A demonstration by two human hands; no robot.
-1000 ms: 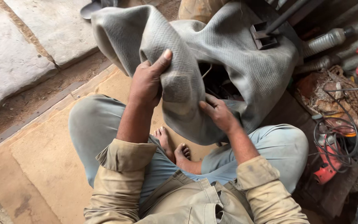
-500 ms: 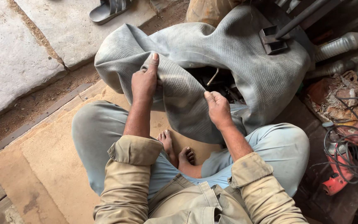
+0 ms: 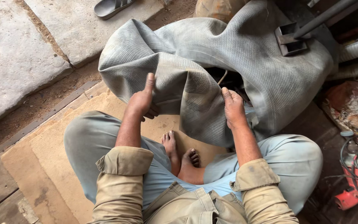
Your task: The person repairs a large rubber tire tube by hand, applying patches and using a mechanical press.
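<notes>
A large grey ribbed rubber inner tube (image 3: pixel 245 58) lies folded over my crossed legs, filling the upper middle of the head view. My left hand (image 3: pixel 142 101) grips a fold of the tube at its lower left, thumb pointing up. My right hand (image 3: pixel 233 108) presses flat on the tube's inner fold near the dark opening, fingers closed over the rubber. My bare feet (image 3: pixel 181 153) show between my knees on a brown board.
A grey sandal (image 3: pixel 112 6) lies on the stone slabs at top left. A metal bar with a square bracket (image 3: pixel 290 38) rests on the tube at upper right. A red tool with black cables (image 3: pixel 355 182) and clutter stand at the right edge.
The tube has dropped lower and spread out over my legs. My left hand slid down its left fold; my right hand stayed near the inner opening.
</notes>
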